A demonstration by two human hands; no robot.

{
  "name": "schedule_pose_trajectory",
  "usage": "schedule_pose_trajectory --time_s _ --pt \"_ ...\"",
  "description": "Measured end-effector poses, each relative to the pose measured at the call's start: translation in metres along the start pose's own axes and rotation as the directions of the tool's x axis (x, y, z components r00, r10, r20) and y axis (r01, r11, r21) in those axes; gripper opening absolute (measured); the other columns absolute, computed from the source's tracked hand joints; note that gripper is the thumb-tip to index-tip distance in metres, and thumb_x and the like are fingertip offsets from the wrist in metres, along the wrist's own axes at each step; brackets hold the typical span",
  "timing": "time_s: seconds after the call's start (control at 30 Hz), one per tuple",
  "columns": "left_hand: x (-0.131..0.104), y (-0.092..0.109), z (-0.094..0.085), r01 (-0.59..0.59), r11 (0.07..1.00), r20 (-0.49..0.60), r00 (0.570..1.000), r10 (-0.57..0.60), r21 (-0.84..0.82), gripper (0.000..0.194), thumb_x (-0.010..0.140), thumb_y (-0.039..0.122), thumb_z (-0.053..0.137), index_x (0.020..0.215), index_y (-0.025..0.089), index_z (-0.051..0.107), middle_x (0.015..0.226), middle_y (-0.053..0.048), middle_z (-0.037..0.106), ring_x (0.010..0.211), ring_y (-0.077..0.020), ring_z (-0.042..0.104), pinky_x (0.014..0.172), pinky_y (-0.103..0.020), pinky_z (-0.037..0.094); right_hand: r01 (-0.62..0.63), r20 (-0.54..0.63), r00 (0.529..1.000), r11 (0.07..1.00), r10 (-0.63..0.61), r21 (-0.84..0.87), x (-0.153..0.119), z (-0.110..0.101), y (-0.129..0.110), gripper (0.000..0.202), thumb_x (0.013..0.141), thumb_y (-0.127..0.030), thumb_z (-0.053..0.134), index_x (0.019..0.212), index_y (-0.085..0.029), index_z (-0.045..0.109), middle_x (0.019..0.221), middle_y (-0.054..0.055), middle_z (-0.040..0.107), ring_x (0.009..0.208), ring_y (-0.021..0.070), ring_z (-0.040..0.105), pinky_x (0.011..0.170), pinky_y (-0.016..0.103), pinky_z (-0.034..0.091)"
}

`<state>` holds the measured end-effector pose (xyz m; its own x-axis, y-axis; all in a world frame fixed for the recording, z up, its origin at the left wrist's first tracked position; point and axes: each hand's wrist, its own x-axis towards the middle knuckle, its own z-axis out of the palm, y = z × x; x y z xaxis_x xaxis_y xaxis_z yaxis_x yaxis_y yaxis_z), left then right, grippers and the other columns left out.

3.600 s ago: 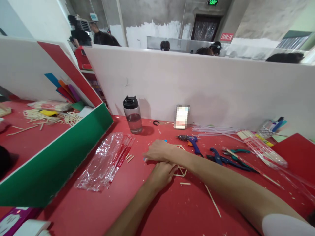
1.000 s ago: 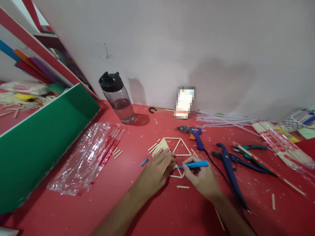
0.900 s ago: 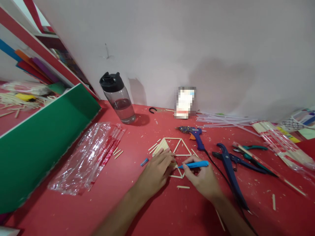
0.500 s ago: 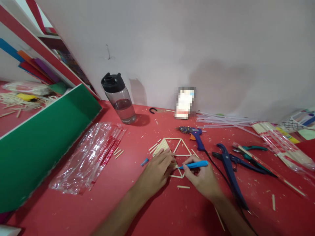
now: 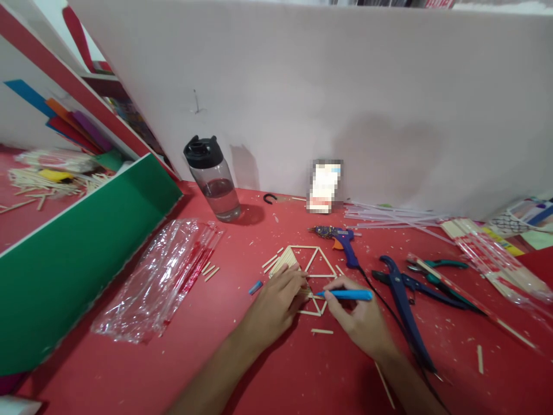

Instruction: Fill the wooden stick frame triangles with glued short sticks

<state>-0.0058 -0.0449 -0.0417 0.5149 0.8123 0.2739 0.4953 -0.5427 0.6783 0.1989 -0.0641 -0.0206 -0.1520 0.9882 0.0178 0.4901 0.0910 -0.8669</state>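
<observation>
A flat frame of pale wooden sticks (image 5: 321, 275) lies on the red table, with its left part filled by side-by-side sticks (image 5: 286, 261). My left hand (image 5: 283, 294) rests over the frame's lower left, fingers together; whatever is under the fingertips is hidden. My right hand (image 5: 356, 314) is closed round a blue pen (image 5: 351, 294), its tip pointing left at the sticks beside my left fingers. The blue pen cap (image 5: 255, 287) lies left of my left hand. One short stick (image 5: 322, 331) lies below the frame.
Behind the frame are a glue gun (image 5: 339, 237), a blurred phone (image 5: 324, 187) and a water bottle (image 5: 214, 180). Cutters (image 5: 404, 311) and packed sticks (image 5: 496, 256) lie right. A plastic wrapper (image 5: 151, 279) and green board (image 5: 86, 259) are left.
The camera view has shifted slightly, so the background sits lower. The pen in my right hand has tilted flatter, and its rear end is farther right. My left hand stays on the sticks.
</observation>
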Motion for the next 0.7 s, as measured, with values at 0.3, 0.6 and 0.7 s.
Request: schedule_pose_trajectory --time_s 0.3,0.6,0.7 --pt "-0.0014 -0.0013 0.0018 0.007 1.000 0.008 1.000 -0.006 -0.020 0.012 0.101 0.017 0.047 0.100 0.024 0.057 0.119 -0.005 0.066 0.127 -0.0221 0.053 0.119 -0.050 0.031 -0.043 0.036 0.998 0.999 0.042 0.014 0.0023 0.0036 0.0027 0.018 0.093 -0.032 0.055 0.081 -0.021 0.062 0.068 -0.002 0.059 0.060 0.0143 0.055 0.057 0.024 0.042" --pt "-0.0003 -0.0016 0.0017 -0.001 0.999 0.003 1.000 0.001 -0.033 0.011 0.100 0.016 0.048 0.100 0.023 0.056 0.117 -0.005 0.066 0.124 -0.0202 0.054 0.120 -0.047 0.030 -0.038 0.036 0.999 0.999 0.038 -0.004 0.0024 0.0034 0.0020 0.016 0.091 -0.030 0.056 0.080 -0.021 0.062 0.068 -0.002 0.061 0.061 0.0142 0.056 0.057 0.024 0.043" --pt "-0.0009 -0.0029 0.0025 -0.009 1.000 -0.003 1.000 0.009 -0.020 0.011 0.099 0.015 0.050 0.100 0.024 0.056 0.119 -0.004 0.066 0.122 -0.0195 0.056 0.120 -0.047 0.030 -0.032 0.029 0.999 0.999 0.032 0.003 0.0025 0.0036 0.0009 0.017 0.091 -0.031 0.055 0.081 -0.021 0.063 0.068 -0.002 0.061 0.060 0.0141 0.057 0.057 0.023 0.044"
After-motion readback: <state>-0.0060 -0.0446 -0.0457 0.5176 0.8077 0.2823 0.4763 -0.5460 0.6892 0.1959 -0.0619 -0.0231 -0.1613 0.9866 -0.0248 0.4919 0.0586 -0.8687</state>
